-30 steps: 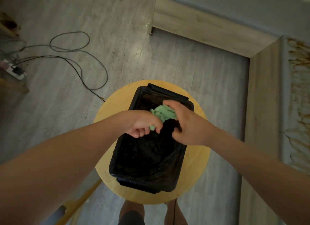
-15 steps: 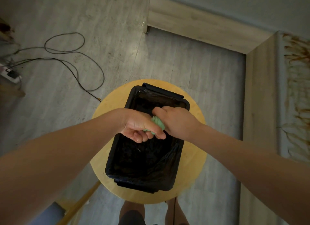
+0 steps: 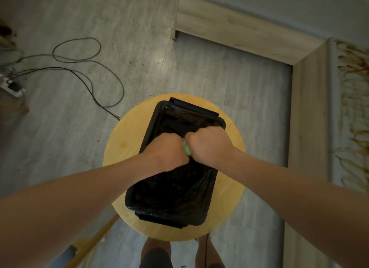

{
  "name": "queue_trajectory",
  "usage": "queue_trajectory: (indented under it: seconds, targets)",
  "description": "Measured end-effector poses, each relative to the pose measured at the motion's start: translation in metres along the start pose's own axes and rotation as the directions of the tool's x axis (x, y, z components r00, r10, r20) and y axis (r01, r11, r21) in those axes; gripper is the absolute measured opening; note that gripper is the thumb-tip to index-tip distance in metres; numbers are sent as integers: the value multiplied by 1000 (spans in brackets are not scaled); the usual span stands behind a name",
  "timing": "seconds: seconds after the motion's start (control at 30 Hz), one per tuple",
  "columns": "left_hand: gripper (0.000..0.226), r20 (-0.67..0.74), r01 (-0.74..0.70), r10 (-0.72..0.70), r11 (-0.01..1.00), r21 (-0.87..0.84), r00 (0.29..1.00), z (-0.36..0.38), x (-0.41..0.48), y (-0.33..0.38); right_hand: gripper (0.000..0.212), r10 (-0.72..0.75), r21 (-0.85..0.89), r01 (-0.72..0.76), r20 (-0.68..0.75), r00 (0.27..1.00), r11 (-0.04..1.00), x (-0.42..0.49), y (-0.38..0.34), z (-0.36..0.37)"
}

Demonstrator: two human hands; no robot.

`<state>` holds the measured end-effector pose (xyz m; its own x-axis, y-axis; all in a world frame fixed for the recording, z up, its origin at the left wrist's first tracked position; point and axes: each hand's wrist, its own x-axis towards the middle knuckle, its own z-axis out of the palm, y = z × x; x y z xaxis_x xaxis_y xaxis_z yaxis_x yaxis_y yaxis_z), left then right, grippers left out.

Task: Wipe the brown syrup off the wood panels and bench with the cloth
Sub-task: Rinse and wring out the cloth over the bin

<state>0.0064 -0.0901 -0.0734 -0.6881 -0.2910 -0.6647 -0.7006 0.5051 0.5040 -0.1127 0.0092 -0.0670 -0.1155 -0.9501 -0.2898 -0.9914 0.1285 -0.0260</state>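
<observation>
At frame centre the left hand point(image 3: 169, 154) & right hand point(image 3: 208, 145), fists together, both clench the green cloth point(image 3: 186, 149) over a black-lined bin point(image 3: 196, 109) on a round yellow stool point(image 3: 123, 148). Grey plank floor point(image 3: 239, 72) around; cable point(image 3: 79, 58) loops upper left, wood bench point(image 3: 309, 112) w/ brown syrup point(image 3: 359, 68) streaks at right edge.

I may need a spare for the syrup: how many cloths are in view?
1. The green cloth is gripped between the left hand and right hand, over the black bin. Only a sliver shows; another could be hidden inside the bin.
</observation>
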Motion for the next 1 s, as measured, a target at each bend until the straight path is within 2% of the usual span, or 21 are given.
queue_trajectory:
  seconds: [0.1, 0.23, 0.4, 0.67, 0.8, 0.87, 0.93, 1.0]
  targets:
    - [19, -188, -71, 149, 926, 370, 971, 4, 1, -8, 5, 80, 12, -82, 107, 991, 997, 2, -14, -6]
    - [15, -198, -94, 257, 801, 591, 946, 2, 1, -14, 2, 194, 79, -216, 216, 957, 973, 4, -29, -9]
    - [13, -197, -114, 337, 715, 689, 921, -19, -9, -6, 8, 270, 155, -312, 241, 932, 937, 3, -31, -32]
    - [7, -246, -114, 459, 626, 771, 854, -68, -48, 25, 24, 368, 253, -407, 186, 911, 878, -15, -36, -96]
    - [11, -194, -152, 500, 571, 807, 844, -70, -66, 28, 22, 399, 318, -456, 229, 888, 831, -26, -46, -104]
    - [15, -176, -141, 462, 572, 808, 869, -69, -72, 30, 17, 393, 336, -450, 228, 891, 827, -30, -51, -103]
    - [23, -177, -118, 349, 680, 724, 920, -67, -74, 32, 3, 359, 337, -410, 204, 911, 847, -33, -50, -100]
    - [42, -135, -92, 202, 819, 566, 970, -68, -71, 35, 22, 302, 391, -358, 199, 932, 848, -38, -44, -95]
